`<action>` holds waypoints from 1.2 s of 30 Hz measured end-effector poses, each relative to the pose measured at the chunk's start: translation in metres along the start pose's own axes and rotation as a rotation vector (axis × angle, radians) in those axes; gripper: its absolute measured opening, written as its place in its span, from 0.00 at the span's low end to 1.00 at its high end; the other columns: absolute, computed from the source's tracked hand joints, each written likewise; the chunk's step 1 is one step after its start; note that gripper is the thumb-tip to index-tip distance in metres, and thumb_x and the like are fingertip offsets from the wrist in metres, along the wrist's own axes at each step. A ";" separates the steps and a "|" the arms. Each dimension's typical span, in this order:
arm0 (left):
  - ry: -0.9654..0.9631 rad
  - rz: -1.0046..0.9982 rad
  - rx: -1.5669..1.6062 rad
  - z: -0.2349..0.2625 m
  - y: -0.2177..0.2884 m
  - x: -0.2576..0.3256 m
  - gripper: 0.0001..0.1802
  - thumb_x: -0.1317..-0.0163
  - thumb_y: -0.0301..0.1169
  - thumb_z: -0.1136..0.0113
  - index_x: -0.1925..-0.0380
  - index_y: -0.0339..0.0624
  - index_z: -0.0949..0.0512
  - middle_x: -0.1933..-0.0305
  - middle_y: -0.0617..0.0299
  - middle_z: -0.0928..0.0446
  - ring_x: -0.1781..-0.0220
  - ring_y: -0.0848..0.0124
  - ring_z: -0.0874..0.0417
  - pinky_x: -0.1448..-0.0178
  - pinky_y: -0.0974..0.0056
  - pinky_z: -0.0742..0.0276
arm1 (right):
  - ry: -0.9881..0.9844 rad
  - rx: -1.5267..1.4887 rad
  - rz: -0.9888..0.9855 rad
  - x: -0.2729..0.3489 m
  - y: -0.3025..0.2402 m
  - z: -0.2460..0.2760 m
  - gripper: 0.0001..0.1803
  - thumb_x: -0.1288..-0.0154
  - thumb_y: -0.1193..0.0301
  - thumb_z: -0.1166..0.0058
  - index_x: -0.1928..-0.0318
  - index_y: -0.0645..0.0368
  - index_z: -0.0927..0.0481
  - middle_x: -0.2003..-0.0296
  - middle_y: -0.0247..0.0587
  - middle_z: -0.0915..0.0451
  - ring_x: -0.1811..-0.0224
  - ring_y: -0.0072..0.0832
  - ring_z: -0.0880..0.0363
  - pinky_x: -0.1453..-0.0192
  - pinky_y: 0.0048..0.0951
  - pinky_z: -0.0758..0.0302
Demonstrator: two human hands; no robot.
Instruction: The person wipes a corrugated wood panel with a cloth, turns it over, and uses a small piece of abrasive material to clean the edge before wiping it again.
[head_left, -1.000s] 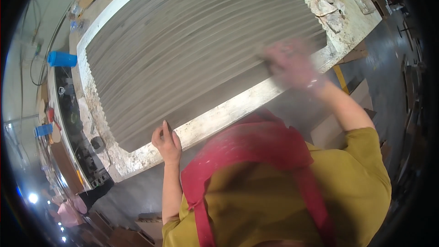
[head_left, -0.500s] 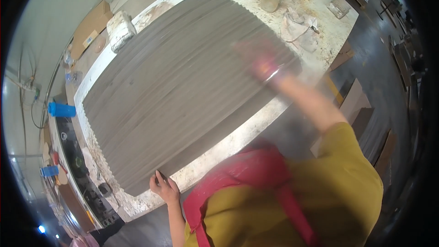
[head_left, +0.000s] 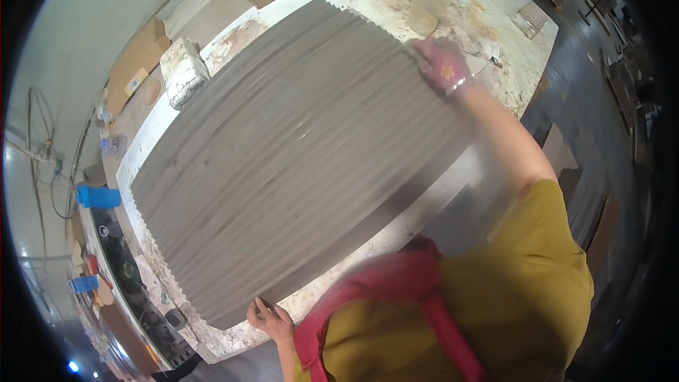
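A large grey-brown ribbed sheet (head_left: 283,163) lies across a white, stained table, its ridges running diagonally and its short ends jagged. At its near edge, toward the left end, my bare left hand (head_left: 272,320) is closed with the fingertips on the rim. My right hand (head_left: 443,67), in a pink glove with a flower mark and a pale band at the wrist, is at the sheet's far right edge. Its fingers are extended and touch the ridges there; the palm side is hidden. A smooth, darker strip (head_left: 339,244) runs along the near side of the sheet.
A white wrapped block (head_left: 183,74) stands by the far left edge. Beyond my right hand are a cloudy bottle (head_left: 428,3) and a crumpled pale cloth (head_left: 488,48). A blue cup (head_left: 97,197) stands left. Flat boards (head_left: 562,148) lean below the table on the right.
My right hand has moved from over the sheet's right part to its far right edge. My left hand stays at the near edge. The whole view has shifted slightly.
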State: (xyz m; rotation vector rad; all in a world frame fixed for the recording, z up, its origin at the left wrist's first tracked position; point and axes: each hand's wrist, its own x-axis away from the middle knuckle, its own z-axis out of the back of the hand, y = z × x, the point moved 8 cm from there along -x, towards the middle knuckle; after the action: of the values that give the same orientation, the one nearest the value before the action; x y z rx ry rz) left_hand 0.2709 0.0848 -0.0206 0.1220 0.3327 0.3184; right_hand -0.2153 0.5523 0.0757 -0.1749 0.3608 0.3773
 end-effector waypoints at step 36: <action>0.541 0.909 0.383 0.024 -0.196 0.016 0.32 0.27 0.46 0.67 0.38 0.26 0.39 0.34 0.41 0.38 0.35 0.53 0.35 0.31 0.57 0.42 | -0.004 -0.008 0.113 -0.110 -0.124 -0.063 0.19 0.39 0.66 0.51 0.48 0.54 0.26 0.57 0.46 0.20 0.54 0.44 0.22 0.51 0.43 0.28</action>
State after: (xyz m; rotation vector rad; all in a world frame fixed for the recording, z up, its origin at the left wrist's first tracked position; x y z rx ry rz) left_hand 0.3496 -0.0962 -0.0359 0.5751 0.8712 1.1978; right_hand -0.2818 0.3881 0.0711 -0.1617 0.3663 0.4904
